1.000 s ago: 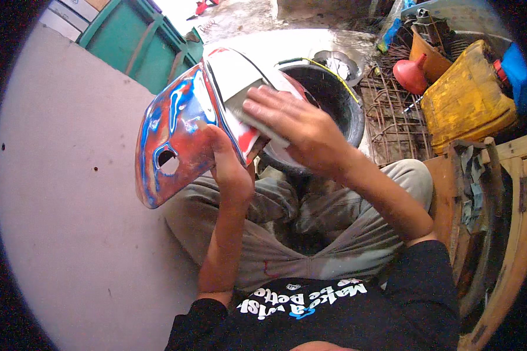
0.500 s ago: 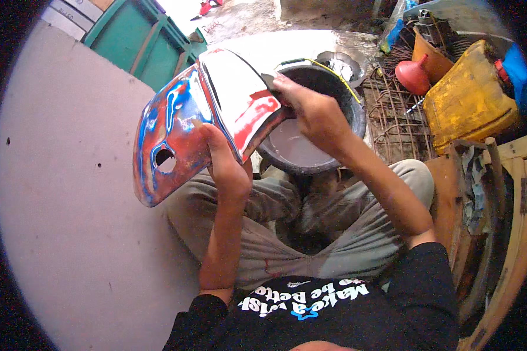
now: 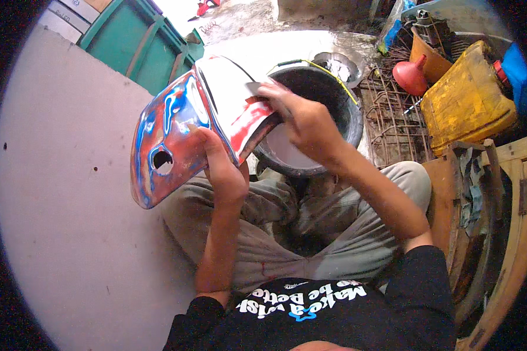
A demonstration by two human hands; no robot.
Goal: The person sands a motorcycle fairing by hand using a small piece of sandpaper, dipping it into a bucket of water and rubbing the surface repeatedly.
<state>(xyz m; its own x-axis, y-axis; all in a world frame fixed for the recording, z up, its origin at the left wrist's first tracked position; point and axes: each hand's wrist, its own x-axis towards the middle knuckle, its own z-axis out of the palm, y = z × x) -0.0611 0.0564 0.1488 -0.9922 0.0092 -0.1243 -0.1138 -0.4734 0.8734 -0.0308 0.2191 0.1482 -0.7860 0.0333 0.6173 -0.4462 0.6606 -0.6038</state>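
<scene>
A curved, glossy body panel [image 3: 171, 137], like a motorcycle fairing, is held tilted above my lap. Worn patches of red, blue and white show on it, and it has a round hole near its lower left end. My left hand [image 3: 225, 172] grips its lower edge, thumb on the outer face. Across the panel's white and red part, my right hand [image 3: 304, 120] presses a small grey sheet [image 3: 253, 88] that looks like sandpaper, mostly hidden under the fingers. Behind the right hand stands a black bucket [image 3: 351, 124] holding cloudy liquid.
On the left is a pale wall [image 3: 70, 175], with a green crate-like piece [image 3: 120, 44] beyond it. At the right lie a rusty wire grid [image 3: 389, 126], a red funnel [image 3: 411, 76] and a dirty yellow jerrycan [image 3: 465, 96]. A wooden frame [image 3: 518, 228] stands close on my right.
My right hand has slid left over the panel's white part with the grey sheet. The left hand keeps its hold, and the panel has shifted only slightly.
</scene>
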